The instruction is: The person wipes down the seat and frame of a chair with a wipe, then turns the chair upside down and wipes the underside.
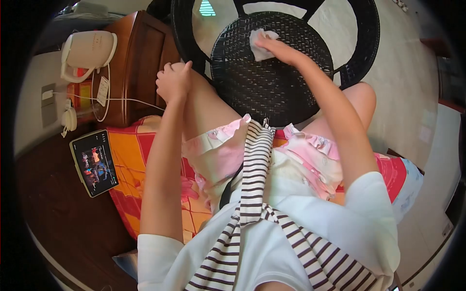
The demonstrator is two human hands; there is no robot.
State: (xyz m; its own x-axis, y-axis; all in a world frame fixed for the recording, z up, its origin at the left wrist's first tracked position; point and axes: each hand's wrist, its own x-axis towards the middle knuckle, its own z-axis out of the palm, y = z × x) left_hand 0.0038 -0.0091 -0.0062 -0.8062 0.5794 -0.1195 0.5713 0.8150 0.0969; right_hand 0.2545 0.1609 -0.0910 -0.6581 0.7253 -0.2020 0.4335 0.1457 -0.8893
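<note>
My right hand point(277, 49) presses a crumpled white tissue point(262, 52) against the black woven seat point(272, 87) of a round wicker chair. Its fingers are closed on the tissue and partly sunk in its folds. On my bent left knee lies my left hand point(174, 80), thumb apart and fingers draped over the skin, with nothing in it. The seat stands right in front of my legs, between my knees. Beyond it curves the chair's black frame point(361, 43), with openings that show the floor.
To the left, a brown wooden cabinet point(145, 63) carries a cream electric kettle point(90, 51). A white cable point(131, 100) runs from the wall socket past it. A lit tablet point(94, 162) leans beside the red and orange bedding point(128, 167) where I sit.
</note>
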